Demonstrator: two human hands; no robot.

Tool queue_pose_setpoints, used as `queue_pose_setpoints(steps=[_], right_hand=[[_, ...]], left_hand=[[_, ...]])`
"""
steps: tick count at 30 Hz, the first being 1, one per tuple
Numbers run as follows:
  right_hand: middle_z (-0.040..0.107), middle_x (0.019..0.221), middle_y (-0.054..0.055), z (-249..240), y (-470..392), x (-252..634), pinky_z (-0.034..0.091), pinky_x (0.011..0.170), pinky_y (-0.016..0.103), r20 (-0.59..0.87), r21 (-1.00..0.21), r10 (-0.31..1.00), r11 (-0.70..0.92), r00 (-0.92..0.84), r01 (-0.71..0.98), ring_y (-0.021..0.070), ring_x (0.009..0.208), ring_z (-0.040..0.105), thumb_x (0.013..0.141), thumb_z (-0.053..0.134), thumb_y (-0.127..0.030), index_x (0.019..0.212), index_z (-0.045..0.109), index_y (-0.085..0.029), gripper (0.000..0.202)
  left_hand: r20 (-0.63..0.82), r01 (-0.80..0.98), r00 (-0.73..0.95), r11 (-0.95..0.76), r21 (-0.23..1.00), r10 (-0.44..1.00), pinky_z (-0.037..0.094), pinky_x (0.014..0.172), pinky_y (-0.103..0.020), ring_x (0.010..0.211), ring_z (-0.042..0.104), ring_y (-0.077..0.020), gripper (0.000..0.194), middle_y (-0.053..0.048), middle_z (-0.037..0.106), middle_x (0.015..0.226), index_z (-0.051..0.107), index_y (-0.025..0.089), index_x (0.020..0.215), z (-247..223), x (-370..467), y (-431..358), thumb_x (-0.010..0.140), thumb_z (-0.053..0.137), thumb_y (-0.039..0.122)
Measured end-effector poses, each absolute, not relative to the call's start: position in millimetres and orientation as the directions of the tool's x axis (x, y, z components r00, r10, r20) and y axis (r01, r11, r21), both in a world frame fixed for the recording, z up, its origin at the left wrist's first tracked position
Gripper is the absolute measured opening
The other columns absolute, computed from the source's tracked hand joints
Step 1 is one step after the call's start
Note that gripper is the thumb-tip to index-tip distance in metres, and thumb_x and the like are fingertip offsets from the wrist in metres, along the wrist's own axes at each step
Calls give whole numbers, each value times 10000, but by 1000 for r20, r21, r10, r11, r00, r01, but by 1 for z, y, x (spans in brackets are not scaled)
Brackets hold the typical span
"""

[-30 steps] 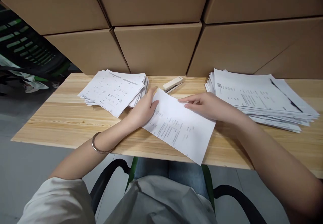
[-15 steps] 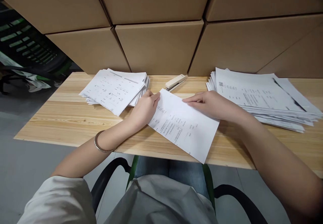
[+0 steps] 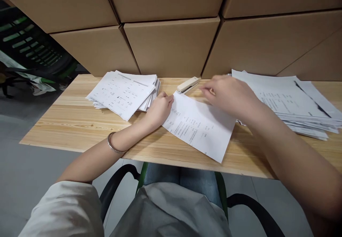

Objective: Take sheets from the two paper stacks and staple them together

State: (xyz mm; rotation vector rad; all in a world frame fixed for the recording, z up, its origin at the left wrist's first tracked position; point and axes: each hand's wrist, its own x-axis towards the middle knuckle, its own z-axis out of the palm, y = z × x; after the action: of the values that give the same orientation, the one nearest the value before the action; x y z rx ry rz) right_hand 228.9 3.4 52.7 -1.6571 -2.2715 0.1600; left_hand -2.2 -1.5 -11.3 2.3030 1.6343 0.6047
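Pinching a printed sheet of paper point(image 3: 199, 133) near its far left corner with the left hand point(image 3: 159, 109), in a snug grip of thumb against curled fingers. Unable to tell a single sheet from several there. Hovering above the far edge of the paper with the right hand point(image 3: 231, 94), in a loosely curled, half-spread grip around nothing visible. Pointing with those fingertips toward a cream stapler point(image 3: 187, 84), just beside its right end; impossible to judge for contact. Seen slanted, print side up, over the middle of the wood-grain table point(image 3: 80, 126), with one corner toward the near edge and another close to the stapler: that same sheet. Placed to its left, a fanned paper stack point(image 3: 120, 92); to its right, a taller document pile point(image 3: 296, 98), partly behind the right forearm. Rising behind everything, closed cardboard boxes point(image 3: 171, 48) in rows.
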Motion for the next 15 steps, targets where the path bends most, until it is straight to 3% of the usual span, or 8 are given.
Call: queue_pose_setpoints(steps=[3,5,9,15], right_hand=[[749,1062,120,61,35,196,518,902,447,262,-230,923,342,-281,911,312,1042,692,1008,452,-253,1017,782,-196,335],[738,1159,172,61,58,171,512,910,464,224,-228,933,330,-281,916,343,1097,685,1043,382,-228,1184,735,-129,393],[729,1218,222,48,90,131,498,931,439,131,-273,933,360,-336,892,345,1142,687,1088,283,-219,1337,636,-66,458],[732,1226,232,18,96,115,489,862,425,37,-279,942,331,-335,902,364,1093,700,1048,308,-177,1333,609,-78,426]], left_hand=[[227,827,289,-363,430,930,490,770,-348,753,559,-193,331,-83,592,877,777,147,947,-14,-3,0,1010,462,227],[247,823,294,-376,427,923,498,781,-346,765,567,-196,324,-81,592,868,781,148,952,-15,-3,1,1006,470,219],[233,836,295,-369,406,927,508,797,-361,790,588,-210,345,-101,609,898,791,120,1015,-15,-2,2,1015,459,215],[237,835,285,-362,415,929,524,804,-364,799,610,-214,326,-94,613,900,798,129,1042,-16,-2,4,1003,485,211]])
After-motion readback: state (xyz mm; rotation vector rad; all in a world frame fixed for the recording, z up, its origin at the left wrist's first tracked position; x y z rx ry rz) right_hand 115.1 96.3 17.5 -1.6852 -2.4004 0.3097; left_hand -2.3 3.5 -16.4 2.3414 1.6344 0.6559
